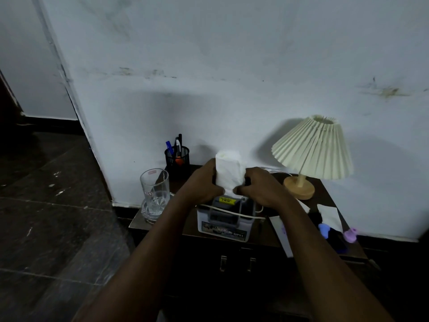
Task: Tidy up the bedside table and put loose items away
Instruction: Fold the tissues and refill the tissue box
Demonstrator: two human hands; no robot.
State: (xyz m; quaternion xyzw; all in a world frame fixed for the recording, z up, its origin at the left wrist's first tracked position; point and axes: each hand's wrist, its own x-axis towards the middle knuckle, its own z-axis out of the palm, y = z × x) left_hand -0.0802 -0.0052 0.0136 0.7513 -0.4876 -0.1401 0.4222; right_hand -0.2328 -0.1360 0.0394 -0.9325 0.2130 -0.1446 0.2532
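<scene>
At the centre of the head view, a white tissue bundle (229, 173) stands upright. Its long axis runs vertically in the frame: the broad, rounded end points up toward the wall, and the narrow lower end tapers down to the top of a grey tissue box (224, 225). The left hand (204, 183) wraps the bundle's lower left side with curled fingers. The right hand (260, 187) pinches its lower right edge, so both hands hold the bundle close together just above the box. A white cord (232, 211) lies across the top of the box. The box sits on the dark bedside table (262, 237).

Left of centre, a clear glass (155, 191) stands at the table's left end. Behind it, against the wall, is a black mesh pen holder (177, 160) with pens in it. At right of centre stands a lamp (313, 149) with a pleated cream shade and a round wooden base. Toward the lower right lie white papers (329, 216), a small blue item (323, 230) and a small purple item (350, 234).
</scene>
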